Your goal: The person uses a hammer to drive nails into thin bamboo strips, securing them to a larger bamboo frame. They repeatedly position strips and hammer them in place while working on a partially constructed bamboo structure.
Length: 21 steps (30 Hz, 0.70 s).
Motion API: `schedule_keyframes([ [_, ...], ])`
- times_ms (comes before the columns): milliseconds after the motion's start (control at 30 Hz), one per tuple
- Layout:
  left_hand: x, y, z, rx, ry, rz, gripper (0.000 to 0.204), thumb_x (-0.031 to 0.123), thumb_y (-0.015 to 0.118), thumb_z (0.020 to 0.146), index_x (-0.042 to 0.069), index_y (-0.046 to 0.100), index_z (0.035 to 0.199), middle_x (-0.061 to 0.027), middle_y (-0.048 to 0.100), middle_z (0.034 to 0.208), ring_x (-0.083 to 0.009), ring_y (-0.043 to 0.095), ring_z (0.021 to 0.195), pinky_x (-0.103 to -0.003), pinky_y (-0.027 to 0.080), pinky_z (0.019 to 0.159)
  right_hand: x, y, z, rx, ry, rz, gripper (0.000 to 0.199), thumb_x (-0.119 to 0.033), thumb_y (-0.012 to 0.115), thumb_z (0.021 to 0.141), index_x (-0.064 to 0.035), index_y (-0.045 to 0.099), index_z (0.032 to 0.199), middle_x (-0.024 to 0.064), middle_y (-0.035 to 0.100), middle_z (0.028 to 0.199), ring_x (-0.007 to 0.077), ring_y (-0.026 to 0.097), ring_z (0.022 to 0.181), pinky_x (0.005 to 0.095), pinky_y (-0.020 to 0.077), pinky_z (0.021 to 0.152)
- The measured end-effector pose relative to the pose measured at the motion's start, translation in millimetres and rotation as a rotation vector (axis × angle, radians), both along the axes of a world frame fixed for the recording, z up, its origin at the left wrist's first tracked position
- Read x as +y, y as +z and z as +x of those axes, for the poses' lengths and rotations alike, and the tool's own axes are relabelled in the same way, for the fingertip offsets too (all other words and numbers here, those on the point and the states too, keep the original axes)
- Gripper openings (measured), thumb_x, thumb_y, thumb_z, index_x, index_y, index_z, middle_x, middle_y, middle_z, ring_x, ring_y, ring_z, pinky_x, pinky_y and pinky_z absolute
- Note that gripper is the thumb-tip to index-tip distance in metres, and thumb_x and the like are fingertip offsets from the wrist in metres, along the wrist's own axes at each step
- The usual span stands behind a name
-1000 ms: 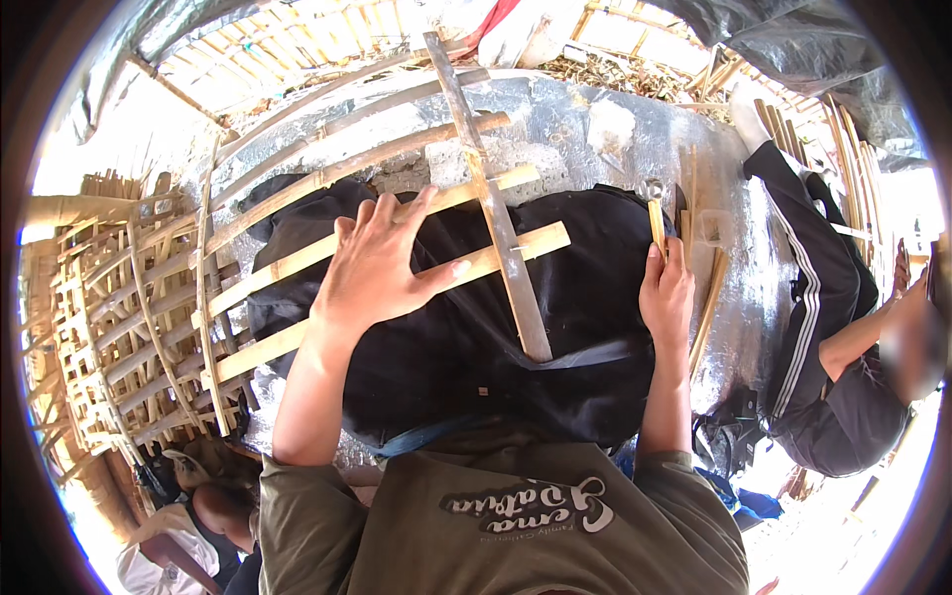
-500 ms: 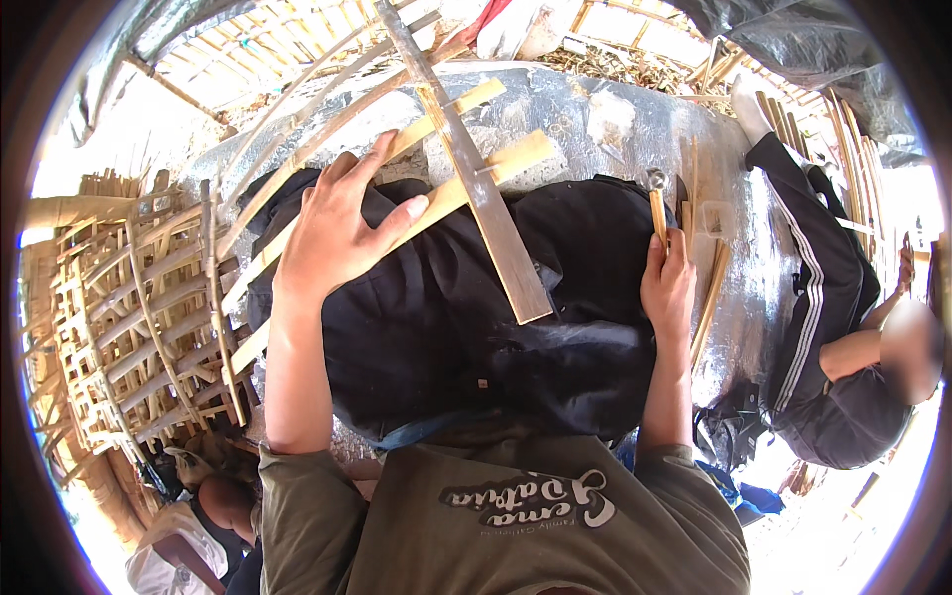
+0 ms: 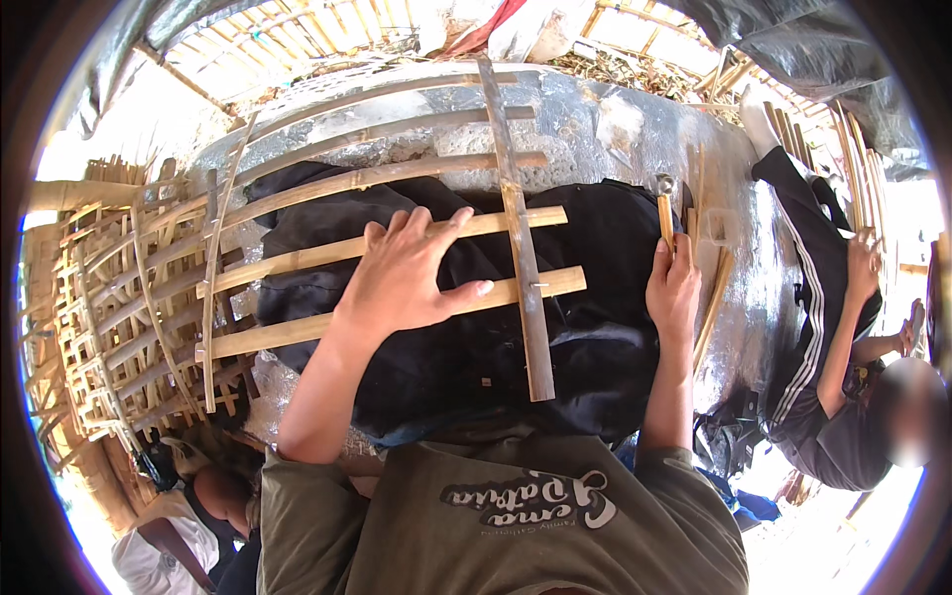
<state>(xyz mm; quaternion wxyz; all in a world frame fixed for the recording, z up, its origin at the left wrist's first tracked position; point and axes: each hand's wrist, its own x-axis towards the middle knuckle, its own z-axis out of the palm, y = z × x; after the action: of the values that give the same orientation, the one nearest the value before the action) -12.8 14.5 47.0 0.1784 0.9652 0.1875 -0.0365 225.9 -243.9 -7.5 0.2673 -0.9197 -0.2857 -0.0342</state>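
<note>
A bamboo slat frame [image 3: 367,178] lies over my lap, its long slats running left to right. A darker flat crosspiece [image 3: 523,248] lies across the slats near their right ends, with a small nail [image 3: 538,286] sticking out where it crosses the nearest slat. My left hand [image 3: 402,276] holds two of the nearer slats, fingers over one and thumb along the other. On the right, my right hand [image 3: 674,288] is closed round the wooden handle of a hammer [image 3: 665,203], metal head up. The hammer is apart from the frame.
More woven bamboo lattice pieces [image 3: 109,317] stand at the left. Loose bamboo strips [image 3: 716,297] lie beside my right hand on the silvery surface [image 3: 744,268]. A person in dark clothes [image 3: 843,397] sits at the right, another person [image 3: 188,535] at the lower left.
The bamboo frame has swung round so its slats lie more level, and its crosspiece has come nearer to me. My left hand has moved right with it. The hammer has hardly moved.
</note>
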Motion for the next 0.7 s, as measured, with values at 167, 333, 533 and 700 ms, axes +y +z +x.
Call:
schedule_keyframes([
  [167,-10.3,-30.3,0.9,0.056,-0.018,0.122,0.086,0.067,0.065,0.081,0.014,0.050,0.146,-0.0141,0.055,0.105,-0.0310,0.052,0.100,-0.050,0.038,0.086,1.8,3.5,-1.4,0.033,-0.006,-0.027,0.020,-0.018,0.054,0.101,-0.0012,0.055,0.111,0.0259,0.064,0.075,0.0475,0.064,0.071,0.0539,0.0470,0.059],
  [333,-14.1,-33.3,4.6,0.029,-0.003,0.179,0.082,0.065,0.063,0.084,0.013,0.050,0.146,-0.0141,0.055,0.107,-0.0309,0.052,0.100,-0.050,0.039,0.087,0.7,2.6,-1.4,0.034,-0.015,-0.025,0.020,-0.018,0.054,0.101,-0.0008,0.056,0.111,0.0272,0.064,0.075,0.0477,0.064,0.071,0.0545,0.0461,0.059],
  [533,-12.5,-32.3,5.5,0.020,-0.037,0.199,0.080,0.063,0.062,0.086,0.010,0.050,0.145,-0.0142,0.056,0.111,-0.0300,0.052,0.101,-0.051,0.039,0.090,2.4,7.1,-3.0,0.055,-0.024,-0.040,0.020,-0.018,0.054,0.101,-0.0008,0.056,0.110,0.0288,0.063,0.074,0.0485,0.063,0.071,0.0551,0.0445,0.058],
  [700,-11.7,-32.1,5.2,-0.049,-0.100,0.292,0.076,0.061,0.060,0.088,0.010,0.051,0.144,-0.0146,0.057,0.113,-0.0294,0.053,0.101,-0.050,0.038,0.091,3.1,7.8,-3.6,0.081,-0.029,-0.028,0.018,-0.018,0.054,0.101,-0.0009,0.056,0.109,0.0291,0.062,0.074,0.0489,0.062,0.071,0.0558,0.0441,0.059],
])
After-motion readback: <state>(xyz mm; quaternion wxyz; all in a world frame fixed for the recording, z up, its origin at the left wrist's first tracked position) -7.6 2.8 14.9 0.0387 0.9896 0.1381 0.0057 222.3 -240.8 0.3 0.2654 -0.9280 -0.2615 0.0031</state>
